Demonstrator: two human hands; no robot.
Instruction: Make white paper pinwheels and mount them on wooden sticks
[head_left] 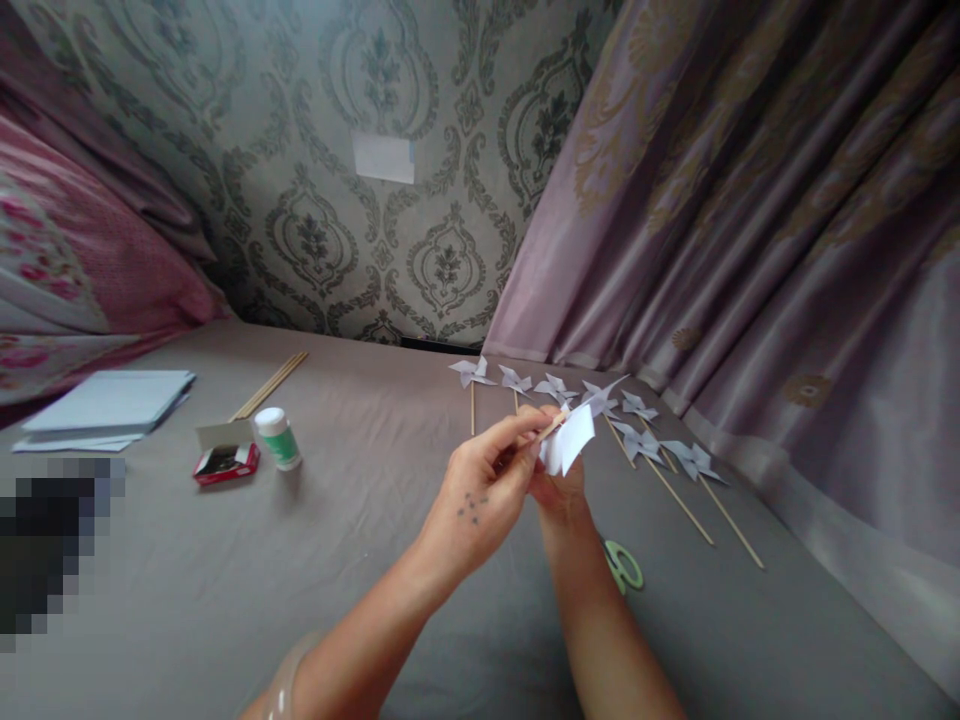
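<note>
- Pinwheel in hand, white paper (576, 438): 1. Held above the cloth (262, 590), right of view centre; taken as the clock's hub below.
- Stick (553, 428): 1, its pale end against the paper.
- Left hand (480, 490): 1, at 8 o'clock of the hub; thumb and forefinger pinched on the stick, dark dots on its back.
- Right hand (564, 492): 1, at 6 o'clock, behind and under the paper; fingers largely hidden, so how far they are closed cannot be told.
- Step in hand, as judged: fitting or adjusting paper and stick where they meet. Next move, as judged: calls for the stick kept steady and light pressure, lest the blades crease.
- Loose pinwheels (694, 461): 7, lying in an arc from 10 o'clock through 12 to 3; sticks visible on most, one or more partly covered by the hands.
- Scissors (621, 548): 1 pair, green handle, at 5 o'clock, partly behind the right forearm.
- Bottle (277, 440): 1, white cap, green label, upright at 9 o'clock.
- Box (229, 474): 1, red, lid open, just beyond the bottle; contents dark, uncounted.
- Spare sticks (271, 385): one bundle, between 9 and 10 o'clock; too close together to count.
- Sheets (105, 405): one stack, far out at 9 o'clock; number not readable.
</note>
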